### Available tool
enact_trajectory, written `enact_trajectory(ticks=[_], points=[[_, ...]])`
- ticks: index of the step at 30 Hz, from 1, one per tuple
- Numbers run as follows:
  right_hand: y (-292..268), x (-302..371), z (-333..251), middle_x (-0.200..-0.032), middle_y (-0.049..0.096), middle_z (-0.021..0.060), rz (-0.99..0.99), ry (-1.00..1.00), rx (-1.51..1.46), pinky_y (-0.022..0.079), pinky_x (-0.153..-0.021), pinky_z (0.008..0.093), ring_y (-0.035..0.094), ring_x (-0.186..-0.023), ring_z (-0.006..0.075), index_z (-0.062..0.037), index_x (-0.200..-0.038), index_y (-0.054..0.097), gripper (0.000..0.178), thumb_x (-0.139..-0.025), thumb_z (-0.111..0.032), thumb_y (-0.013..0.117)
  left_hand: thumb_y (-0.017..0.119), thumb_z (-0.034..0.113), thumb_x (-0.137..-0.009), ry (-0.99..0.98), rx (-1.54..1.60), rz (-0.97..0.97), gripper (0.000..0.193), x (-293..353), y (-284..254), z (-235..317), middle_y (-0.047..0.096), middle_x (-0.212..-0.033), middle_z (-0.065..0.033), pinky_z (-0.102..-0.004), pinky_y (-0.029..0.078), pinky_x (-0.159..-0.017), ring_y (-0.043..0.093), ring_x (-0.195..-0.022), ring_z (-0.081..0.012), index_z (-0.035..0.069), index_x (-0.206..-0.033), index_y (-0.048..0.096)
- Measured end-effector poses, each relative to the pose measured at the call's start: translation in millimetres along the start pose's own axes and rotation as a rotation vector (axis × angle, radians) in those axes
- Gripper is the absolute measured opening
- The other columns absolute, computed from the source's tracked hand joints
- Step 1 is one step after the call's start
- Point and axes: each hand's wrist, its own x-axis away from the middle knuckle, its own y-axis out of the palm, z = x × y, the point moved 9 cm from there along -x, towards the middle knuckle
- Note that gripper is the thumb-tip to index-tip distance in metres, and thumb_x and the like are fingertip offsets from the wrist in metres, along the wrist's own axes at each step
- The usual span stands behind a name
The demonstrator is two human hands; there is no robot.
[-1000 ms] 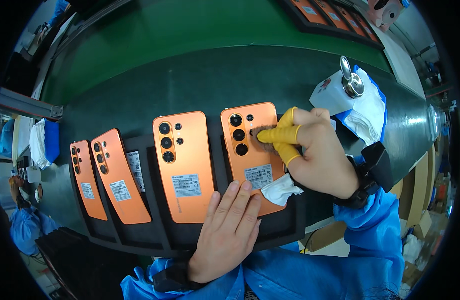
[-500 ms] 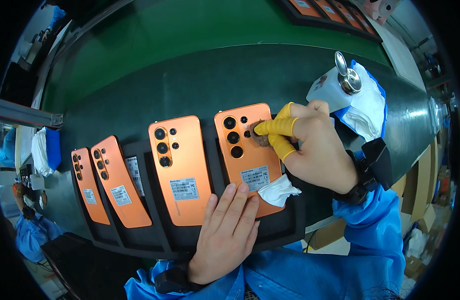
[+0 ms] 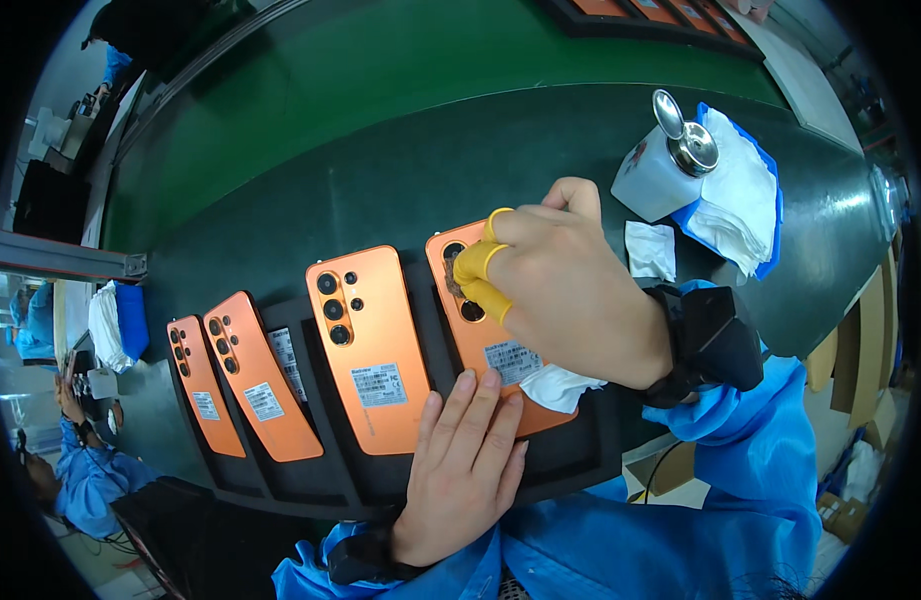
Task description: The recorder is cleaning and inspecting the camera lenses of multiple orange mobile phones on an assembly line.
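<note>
My right hand point(image 3: 572, 280), with yellow finger cots on some fingers, pinches a small brown fuzzy piece point(image 3: 451, 276) against the camera lenses of an orange phone point(image 3: 495, 335). The phone lies back up, with a printed label below the lenses. My left hand point(image 3: 462, 480) rests with its fingers laid out on the lower end of this phone, holding nothing. A crumpled white wipe point(image 3: 558, 389) covers the phone's lower right corner. Beside it on the left lies another orange phone point(image 3: 385, 335). My right hand hides part of the first phone.
The black compartment tray point(image 3: 332, 470) also holds two orange phones at the left. At the right stand a white pump bottle point(image 3: 652, 178) with its metal lid up and a blue box of wipes point(image 3: 732, 190). A folded wipe point(image 3: 650, 250) lies nearby. Another person's blue sleeve point(image 3: 100, 480) shows far left.
My right hand has moved left with the brown piece, from beside the lenses onto them. My left hand stays flat on the phone. The view has shifted slightly.
</note>
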Motion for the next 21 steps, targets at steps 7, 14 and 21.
enact_trajectory(ticks=[7,14,21], points=[[1,3,-4,-0.080,0.061,0.0067,-0.030,-0.087,0.059,0.031,-0.086,0.0403,0.058,-0.082,0.0181,-0.0026,-0.077,0.071,0.013,-0.065,-0.004,0.065,0.071,0.012,-0.077,0.009,-0.004,0.001,0.051,-2,0,2,0.048,-0.139,-0.0175,-0.0491,0.027,-0.111,0.040,-0.134,-0.0349,0.004,-0.126,0.058],[3,-4,-12,-0.071,0.056,0.0042,-0.071,-0.099,0.053,0.032,-0.086,0.0398,0.057,-0.078,0.0177,-0.0061,-0.070,0.068,0.005,-0.066,-0.007,0.066,0.071,0.012,-0.077,0.003,-0.024,0.013,0.051,-1,0,2,0.049,-0.139,-0.0176,-0.0490,0.027,-0.111,0.040,-0.134,-0.0345,0.004,-0.126,0.059],[-9,3,-1,-0.069,0.055,0.0039,-0.048,-0.084,0.136,0.033,-0.084,0.0389,0.058,-0.075,0.0178,-0.0066,-0.065,0.067,0.003,-0.062,-0.007,0.066,0.071,0.012,-0.077,0.000,-0.021,0.017,0.050,-1,0,2,0.050,-0.138,-0.0178,-0.0488,0.028,-0.111,0.041,-0.133,-0.0347,0.004,-0.125,0.060]])
